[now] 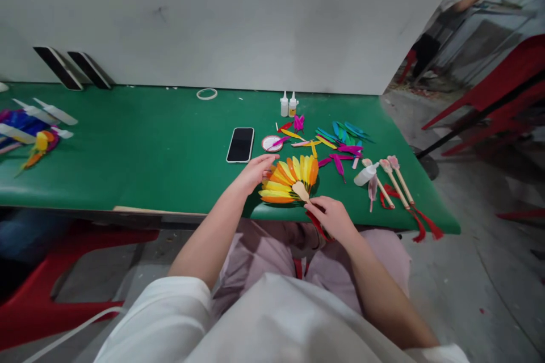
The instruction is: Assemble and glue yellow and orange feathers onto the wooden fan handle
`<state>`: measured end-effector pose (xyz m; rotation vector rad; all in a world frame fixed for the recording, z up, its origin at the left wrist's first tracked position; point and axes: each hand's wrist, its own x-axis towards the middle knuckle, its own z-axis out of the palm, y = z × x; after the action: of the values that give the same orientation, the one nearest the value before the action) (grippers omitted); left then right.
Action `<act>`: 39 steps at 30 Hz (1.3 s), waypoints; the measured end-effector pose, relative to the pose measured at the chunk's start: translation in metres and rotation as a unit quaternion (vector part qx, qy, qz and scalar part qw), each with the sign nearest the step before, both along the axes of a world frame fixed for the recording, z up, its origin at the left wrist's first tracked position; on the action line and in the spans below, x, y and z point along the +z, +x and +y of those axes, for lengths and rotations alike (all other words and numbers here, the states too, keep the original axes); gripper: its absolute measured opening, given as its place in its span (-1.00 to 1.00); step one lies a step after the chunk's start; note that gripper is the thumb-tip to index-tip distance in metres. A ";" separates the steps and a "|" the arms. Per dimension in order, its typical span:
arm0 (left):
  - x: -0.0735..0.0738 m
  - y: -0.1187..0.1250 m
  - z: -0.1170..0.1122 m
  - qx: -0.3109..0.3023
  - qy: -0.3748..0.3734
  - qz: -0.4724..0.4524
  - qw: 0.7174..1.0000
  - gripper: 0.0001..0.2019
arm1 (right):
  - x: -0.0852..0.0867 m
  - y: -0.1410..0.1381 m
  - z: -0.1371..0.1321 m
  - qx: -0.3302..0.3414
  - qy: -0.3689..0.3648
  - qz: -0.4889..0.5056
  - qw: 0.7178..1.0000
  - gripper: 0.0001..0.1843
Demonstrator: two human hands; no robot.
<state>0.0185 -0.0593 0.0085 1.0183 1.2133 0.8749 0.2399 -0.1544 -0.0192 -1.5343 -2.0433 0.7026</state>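
the feather fan (289,181) lies at the near edge of the green bench (149,153). the left hand (255,172) rests flat on its feathers, grip wide; the right hand (332,216) has a narrow grip pinching the wooden handle (300,190). a hard tug could splay the feathers or drag the fan off the edge. behind is a plain white wall, with red chairs (502,91) to the side.

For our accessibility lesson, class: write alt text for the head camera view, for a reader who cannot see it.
A person's left hand rests on a fan of yellow and orange feathers on a green table while the right hand holds its wooden handle. A phone, loose coloured feathers, two small bottles and tasselled spare handles lie nearby.
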 end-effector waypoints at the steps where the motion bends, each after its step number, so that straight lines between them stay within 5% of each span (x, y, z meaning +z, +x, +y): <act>1: -0.003 -0.001 -0.001 0.011 0.010 0.010 1.000 -0.59 | -0.001 0.000 -0.003 -0.001 0.004 -0.012 1.000 -0.74; 9: -0.028 -0.021 -0.025 0.124 0.168 0.146 0.967 -0.64 | -0.011 -0.003 -0.033 -0.068 0.024 -0.046 0.996 -0.62; 18: -0.035 -0.010 -0.075 0.044 0.248 0.309 0.917 -0.75 | -0.013 -0.011 -0.053 -0.135 0.047 -0.072 0.987 -0.67; 28: -0.034 0.011 -0.066 -0.064 0.282 0.360 0.887 -0.67 | -0.016 -0.013 -0.060 -0.153 0.016 -0.024 0.988 -0.73; 39: -0.036 0.015 -0.063 -0.103 0.299 0.375 0.871 -0.64 | -0.019 -0.013 -0.062 -0.139 0.015 -0.026 0.990 -0.75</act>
<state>0.0332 -0.1221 -0.0272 2.0912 1.4505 0.7078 0.2270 -0.2167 -0.0384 -1.7911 -1.8156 0.5269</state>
